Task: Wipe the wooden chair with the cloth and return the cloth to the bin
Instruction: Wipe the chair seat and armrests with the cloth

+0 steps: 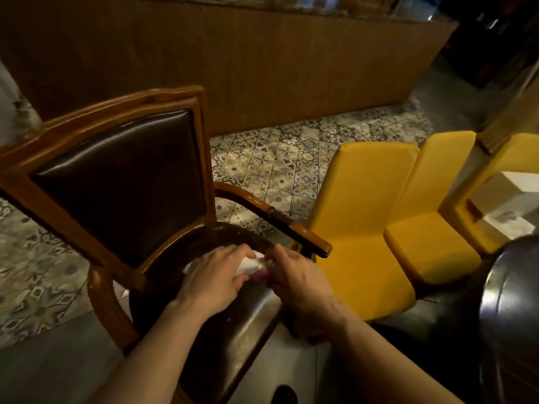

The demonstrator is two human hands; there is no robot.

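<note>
Currently both hands sit low over the dark seat of the wooden chair (pixel 116 182), with the cloth (pixel 248 265) bunched between them. Left hand (pixel 214 277) lies flat-ish on top of the white wad, fingers curled over its near edge, pressing it down. Right hand (pixel 300 279) pinches the cloth's right end; grip looks closed, though the fingertips are hidden under the fabric. Long axis of the cloth runs left to right, hand to hand, roughly parallel to the seat's front edge. Neither hand is clearly nearer; the left covers more of it. A pinkish patch under the right hand is too blurred to identify. No bin is in view. Yellow chairs (pixel 364 228) stand just beside, right of the armrest (pixel 280 220).
</note>
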